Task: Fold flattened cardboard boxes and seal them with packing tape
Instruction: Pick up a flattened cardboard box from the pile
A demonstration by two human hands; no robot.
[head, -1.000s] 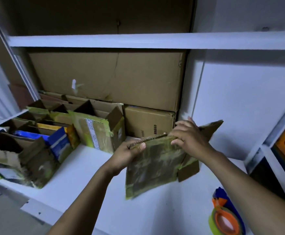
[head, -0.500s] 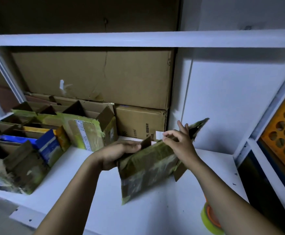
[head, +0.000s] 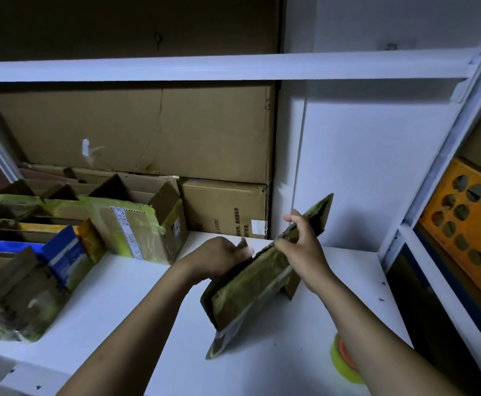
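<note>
- The left grip [head: 219, 260] is curled round the upper left corner of a flattened cardboard box [head: 250, 290]. The fingers wrap over the edge, and a small flap tip shows just above the knuckles.
- The right grip [head: 302, 247] pinches the same box along its top edge, further right, with the thumb on the near face and the fingers over the far side.
- The box is worn and covered in greenish tape. It stands tilted between both grips, its lower corner toward the front of the white shelf [head: 136, 310] and one flap angled up behind the right grip.
- A yellow-green tape roll [head: 343, 358] with an orange core lies on the shelf just beside the right forearm, partly hidden by it.
- Well apart to the left stands a cluster of open boxes [head: 136, 224], several of them taped.
- Behind them a closed carton [head: 225, 207] sits under a large brown carton [head: 147, 130] against the back.
- An orange crate [head: 467, 224] with round holes sits in the neighbouring bay to the right.
</note>
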